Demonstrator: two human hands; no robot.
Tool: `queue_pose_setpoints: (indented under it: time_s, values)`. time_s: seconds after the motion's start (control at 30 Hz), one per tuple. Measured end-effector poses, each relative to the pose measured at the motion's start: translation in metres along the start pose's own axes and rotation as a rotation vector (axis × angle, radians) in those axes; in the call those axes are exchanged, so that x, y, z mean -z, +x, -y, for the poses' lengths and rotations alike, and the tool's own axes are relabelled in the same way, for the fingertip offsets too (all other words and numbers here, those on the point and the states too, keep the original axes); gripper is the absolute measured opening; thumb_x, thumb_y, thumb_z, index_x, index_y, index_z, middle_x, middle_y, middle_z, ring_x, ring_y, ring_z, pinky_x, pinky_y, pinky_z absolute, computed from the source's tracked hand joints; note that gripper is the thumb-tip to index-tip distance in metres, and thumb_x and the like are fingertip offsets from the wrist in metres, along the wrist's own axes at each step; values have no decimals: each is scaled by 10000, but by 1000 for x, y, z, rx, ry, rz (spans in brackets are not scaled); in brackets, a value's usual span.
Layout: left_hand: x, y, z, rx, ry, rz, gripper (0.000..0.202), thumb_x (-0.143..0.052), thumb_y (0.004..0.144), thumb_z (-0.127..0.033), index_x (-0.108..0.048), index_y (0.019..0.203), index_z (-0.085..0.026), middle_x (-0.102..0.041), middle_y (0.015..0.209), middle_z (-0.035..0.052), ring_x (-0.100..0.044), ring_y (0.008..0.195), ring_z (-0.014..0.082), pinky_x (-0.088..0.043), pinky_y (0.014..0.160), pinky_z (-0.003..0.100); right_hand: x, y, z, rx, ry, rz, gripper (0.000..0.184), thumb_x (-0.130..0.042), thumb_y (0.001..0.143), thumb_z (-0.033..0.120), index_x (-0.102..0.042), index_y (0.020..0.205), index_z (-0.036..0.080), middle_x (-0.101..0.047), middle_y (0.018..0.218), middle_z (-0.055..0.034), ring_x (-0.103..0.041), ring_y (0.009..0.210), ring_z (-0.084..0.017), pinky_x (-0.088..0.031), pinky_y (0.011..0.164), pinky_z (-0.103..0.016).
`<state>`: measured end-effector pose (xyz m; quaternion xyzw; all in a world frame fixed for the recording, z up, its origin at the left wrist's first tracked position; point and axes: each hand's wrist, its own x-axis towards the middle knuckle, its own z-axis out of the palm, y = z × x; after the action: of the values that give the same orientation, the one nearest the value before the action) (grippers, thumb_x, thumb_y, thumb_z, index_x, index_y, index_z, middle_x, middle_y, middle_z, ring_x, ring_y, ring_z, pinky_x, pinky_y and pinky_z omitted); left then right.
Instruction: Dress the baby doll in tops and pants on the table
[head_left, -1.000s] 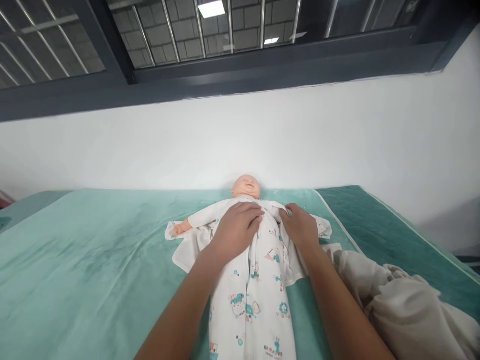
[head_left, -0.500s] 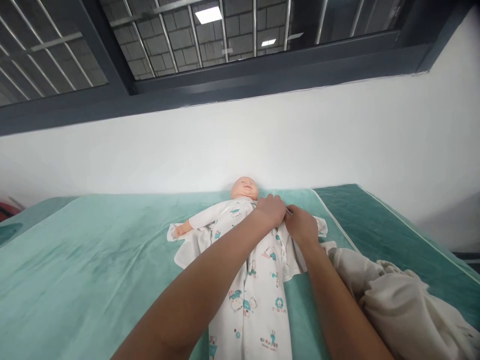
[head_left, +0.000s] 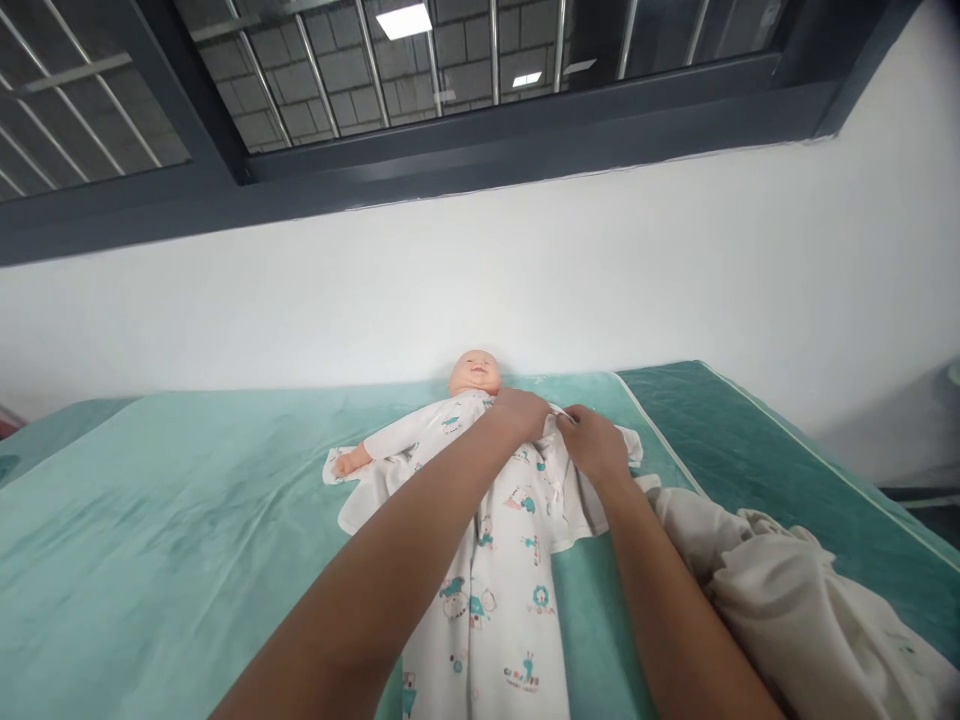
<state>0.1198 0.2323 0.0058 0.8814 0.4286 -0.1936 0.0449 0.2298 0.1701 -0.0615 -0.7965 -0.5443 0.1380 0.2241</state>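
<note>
A baby doll [head_left: 475,372] lies on its back on a teal bed cover [head_left: 165,500], head toward the white wall. It wears a white printed sleepsuit [head_left: 495,580] whose front flaps lie partly spread. My left hand [head_left: 523,412] reaches across the doll's chest and is closed on the sleepsuit's edge near the neck. Just to its right, my right hand [head_left: 596,445] pinches the same garment edge. The doll's arm [head_left: 375,448] sticks out to the left.
A crumpled cream cloth [head_left: 795,600] is heaped at the lower right of the bed. The white wall [head_left: 525,280] runs right behind the doll's head, with a dark-framed barred window [head_left: 420,70] above it. The bed's right edge [head_left: 810,450] drops off beside the wall.
My left hand has moved from lying flat on the doll's belly up and right to the chest, and closed on the garment edge beside my right hand. The view shifted slightly.
</note>
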Motion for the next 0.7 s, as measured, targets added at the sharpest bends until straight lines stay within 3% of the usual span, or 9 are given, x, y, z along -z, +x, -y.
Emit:
queue_pose_setpoints:
  time_s: [0.13,0.4,0.7]
  values:
    - [2,-7,9,-7,74,9,306,-615,746,-167,-671,1047,-169,-713,1073,153,-671,979,297,-536,838,432,0,3,-3,-51,13,4,337,-357,916,338,-667,968,218,-717,994,-97,-643,950,-267,-372,743,-324]
    - [-9,6,-15,-178,147,0,238,-623,752,-169,-662,983,-216,-723,1033,87,-673,979,262,-524,859,379,-7,6,-3,-27,32,39,342,-347,954,355,-650,937,197,-708,999,-114,-627,961,-253,-354,730,-303]
    - [-1,3,4,-201,214,-33,327,-658,707,-128,-632,1023,-209,-718,988,97,-679,917,276,-512,812,387,-6,8,-5,-43,153,5,361,-328,958,418,-603,856,207,-693,945,-104,-606,907,-245,-350,700,-298]
